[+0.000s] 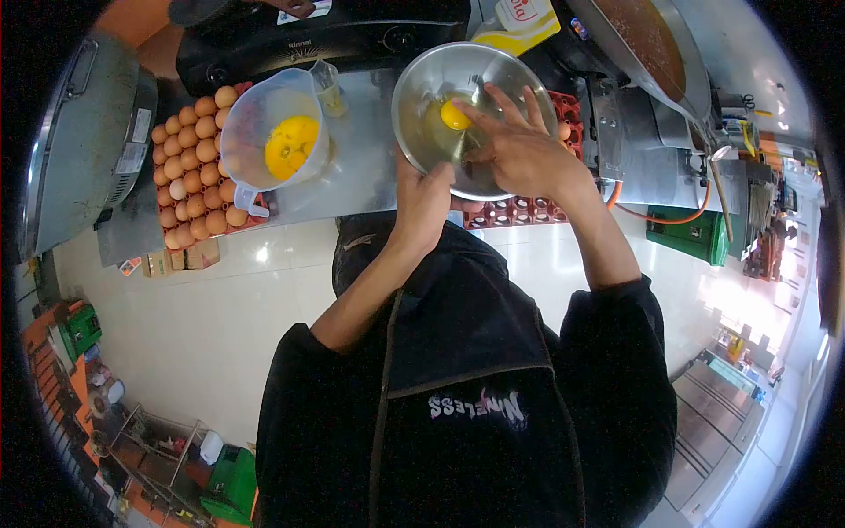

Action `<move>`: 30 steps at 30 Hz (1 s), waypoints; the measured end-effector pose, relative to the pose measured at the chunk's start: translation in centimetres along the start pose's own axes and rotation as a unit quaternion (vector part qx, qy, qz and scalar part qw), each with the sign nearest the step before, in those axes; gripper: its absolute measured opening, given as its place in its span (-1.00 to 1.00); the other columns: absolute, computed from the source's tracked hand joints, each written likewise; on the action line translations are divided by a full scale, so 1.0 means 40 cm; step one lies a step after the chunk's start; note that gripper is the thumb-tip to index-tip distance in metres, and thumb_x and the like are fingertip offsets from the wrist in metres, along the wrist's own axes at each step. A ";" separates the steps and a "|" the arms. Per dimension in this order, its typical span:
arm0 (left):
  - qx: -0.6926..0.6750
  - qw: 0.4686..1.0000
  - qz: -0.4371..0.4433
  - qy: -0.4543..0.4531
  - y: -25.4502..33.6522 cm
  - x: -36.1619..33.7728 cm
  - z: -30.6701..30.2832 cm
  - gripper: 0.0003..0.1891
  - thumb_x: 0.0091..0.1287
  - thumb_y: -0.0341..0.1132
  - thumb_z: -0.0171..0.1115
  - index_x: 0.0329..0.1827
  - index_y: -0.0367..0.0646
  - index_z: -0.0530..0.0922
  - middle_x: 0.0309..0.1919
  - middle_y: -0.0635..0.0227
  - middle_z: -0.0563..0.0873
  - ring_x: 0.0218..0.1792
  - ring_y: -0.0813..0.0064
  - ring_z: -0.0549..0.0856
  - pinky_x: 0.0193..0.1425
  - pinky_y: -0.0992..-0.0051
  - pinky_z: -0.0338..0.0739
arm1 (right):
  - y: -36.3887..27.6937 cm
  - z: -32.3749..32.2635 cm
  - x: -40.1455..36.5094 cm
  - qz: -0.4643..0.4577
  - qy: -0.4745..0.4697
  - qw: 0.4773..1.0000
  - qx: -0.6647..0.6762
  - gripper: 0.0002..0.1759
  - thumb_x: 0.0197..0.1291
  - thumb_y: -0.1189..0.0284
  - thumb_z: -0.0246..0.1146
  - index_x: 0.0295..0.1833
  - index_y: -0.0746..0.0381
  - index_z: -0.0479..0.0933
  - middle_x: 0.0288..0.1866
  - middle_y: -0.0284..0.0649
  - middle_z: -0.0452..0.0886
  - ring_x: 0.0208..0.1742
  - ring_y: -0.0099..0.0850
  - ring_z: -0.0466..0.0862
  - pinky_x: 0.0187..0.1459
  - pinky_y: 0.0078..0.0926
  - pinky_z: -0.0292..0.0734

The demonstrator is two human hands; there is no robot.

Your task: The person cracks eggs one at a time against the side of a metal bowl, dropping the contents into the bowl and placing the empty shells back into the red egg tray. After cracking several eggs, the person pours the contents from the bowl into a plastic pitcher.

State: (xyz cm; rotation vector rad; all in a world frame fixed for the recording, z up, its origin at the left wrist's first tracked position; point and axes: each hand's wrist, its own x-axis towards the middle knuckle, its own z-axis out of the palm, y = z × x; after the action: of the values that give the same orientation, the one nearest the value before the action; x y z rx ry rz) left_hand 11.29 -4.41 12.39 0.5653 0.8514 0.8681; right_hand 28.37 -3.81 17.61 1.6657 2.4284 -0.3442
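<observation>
A steel mixing bowl [422, 145] is tipped toward me over the counter, holding egg white and one whole yolk [455, 114]. My left hand [424, 201] grips its near rim, thumb on the rim and the other fingers hidden beneath. Inside the bowl, my right hand [526, 151] has its fingers spread, the index fingertip right at the yolk. To the left stands a clear plastic measuring jug [244, 145] with several egg yolks [291, 147] in it. A small clear cup [328, 91] sits just behind the jug.
A tray of brown eggs [195, 167] lies left of the jug. Under and right of the bowl is a red egg tray [521, 211]. Along the back runs a black gas stove [352, 35]; a yellow-and-white pack [525, 28] and a large pan [691, 53] are at the right.
</observation>
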 end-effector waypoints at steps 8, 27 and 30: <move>0.014 0.999 0.021 0.020 -0.006 -0.003 0.005 -0.28 0.22 -0.58 -0.01 0.50 -0.16 0.03 0.15 0.00 0.53 -0.12 0.20 0.77 -0.41 0.36 0.86 | -0.003 0.001 -0.001 -0.003 0.003 1.000 0.002 -0.57 0.08 0.45 0.13 -0.04 -0.13 0.80 0.69 -0.39 0.10 0.69 -0.02 -0.04 0.59 0.35 -0.32; -0.002 1.000 0.012 -0.010 -0.008 0.002 -0.010 -0.31 0.26 -0.63 -0.08 0.48 -0.18 -0.03 0.19 -0.09 0.46 -0.09 0.07 0.77 -0.41 0.35 0.87 | -0.014 -0.033 -0.015 -0.010 -0.110 0.993 0.028 -0.59 0.13 0.30 0.10 0.00 -0.08 0.79 0.68 -0.24 0.12 0.71 -0.02 -0.13 0.59 0.32 -0.38; 0.000 1.000 0.001 -0.010 -0.006 -0.001 -0.010 -0.32 0.26 -0.63 -0.07 0.48 -0.18 -0.02 0.20 -0.09 0.45 -0.09 0.07 0.76 -0.42 0.35 0.87 | -0.019 -0.038 -0.028 -0.012 -0.121 0.992 0.020 -0.59 0.14 0.25 0.11 0.00 -0.02 0.79 0.67 -0.23 0.14 0.71 0.00 -0.13 0.59 0.31 -0.38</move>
State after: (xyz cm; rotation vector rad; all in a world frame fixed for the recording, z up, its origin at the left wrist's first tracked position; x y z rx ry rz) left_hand 11.07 -4.53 12.00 0.5744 0.8340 0.8628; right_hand 28.03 -4.64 19.43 1.5132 2.2782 -0.5654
